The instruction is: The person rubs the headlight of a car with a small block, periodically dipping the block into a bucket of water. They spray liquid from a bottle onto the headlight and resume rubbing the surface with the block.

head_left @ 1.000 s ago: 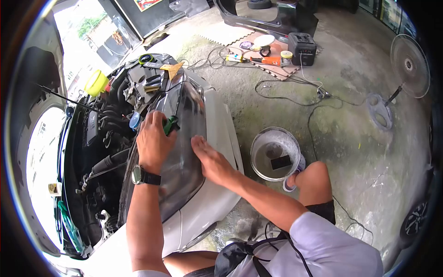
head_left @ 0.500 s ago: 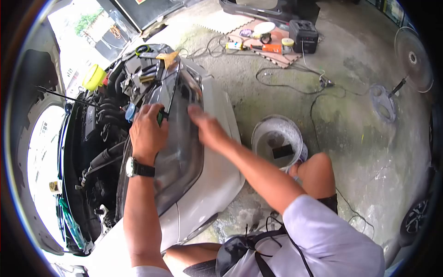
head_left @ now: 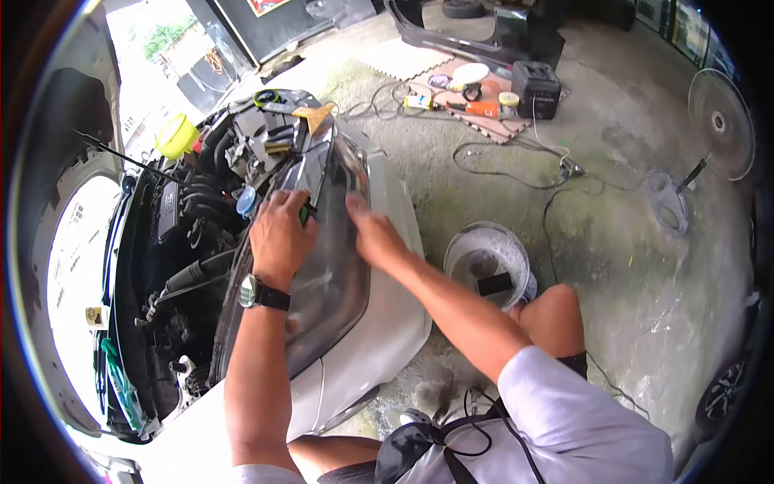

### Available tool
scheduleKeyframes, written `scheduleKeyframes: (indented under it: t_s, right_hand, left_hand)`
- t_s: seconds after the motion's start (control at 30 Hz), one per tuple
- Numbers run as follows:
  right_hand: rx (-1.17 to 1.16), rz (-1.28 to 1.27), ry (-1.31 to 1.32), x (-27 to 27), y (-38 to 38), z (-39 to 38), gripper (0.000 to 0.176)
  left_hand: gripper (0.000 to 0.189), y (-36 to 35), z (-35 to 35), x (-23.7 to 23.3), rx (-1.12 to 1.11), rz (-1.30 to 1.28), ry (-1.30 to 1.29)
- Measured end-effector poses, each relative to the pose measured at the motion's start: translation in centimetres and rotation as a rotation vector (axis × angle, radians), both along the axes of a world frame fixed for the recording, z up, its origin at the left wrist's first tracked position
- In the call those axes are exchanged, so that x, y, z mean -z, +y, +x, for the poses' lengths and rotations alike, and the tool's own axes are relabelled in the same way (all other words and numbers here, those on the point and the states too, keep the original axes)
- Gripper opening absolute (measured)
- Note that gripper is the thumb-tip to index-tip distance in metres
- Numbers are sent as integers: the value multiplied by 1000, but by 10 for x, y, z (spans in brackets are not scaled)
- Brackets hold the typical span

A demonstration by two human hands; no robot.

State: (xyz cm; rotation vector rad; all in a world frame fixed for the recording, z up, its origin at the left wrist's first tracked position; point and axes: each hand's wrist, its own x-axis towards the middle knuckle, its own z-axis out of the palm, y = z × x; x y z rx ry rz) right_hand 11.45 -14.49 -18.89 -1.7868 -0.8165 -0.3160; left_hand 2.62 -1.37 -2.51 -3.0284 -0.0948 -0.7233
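A white car's headlight (head_left: 330,274) with a clear grey lens sits in front of me, beside the open engine bay (head_left: 185,242). My left hand (head_left: 280,238), with a black wristwatch, rests on the lens's inner edge and is closed around a small green tool (head_left: 304,213). My right hand (head_left: 372,232) lies flat on the upper outer part of the lens, fingers together, holding nothing.
A white bucket (head_left: 487,266) of water with a dark block in it stands on the concrete by my right knee. Cables, a black power box (head_left: 537,89) and tools on a mat lie further off. A floor fan (head_left: 720,121) stands right. A yellow cap (head_left: 176,135) tops the engine bay.
My right hand slid from the lower middle of the lens up toward its top and now sits slightly lower again. The left hand stayed on the lens edge with the green tool.
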Motion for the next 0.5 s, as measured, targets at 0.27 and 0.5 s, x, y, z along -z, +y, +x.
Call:
scheduleKeyframes:
  t_s: [0.27,0.5]
  right_hand:
    - [-36,-31,36,3,0,27,66]
    - [2,-70,-115,-4,-16,-41,66]
  left_hand:
    - [39,-2,0,-1,-15,-37,29]
    - [35,1,1,-2,14,-39,4]
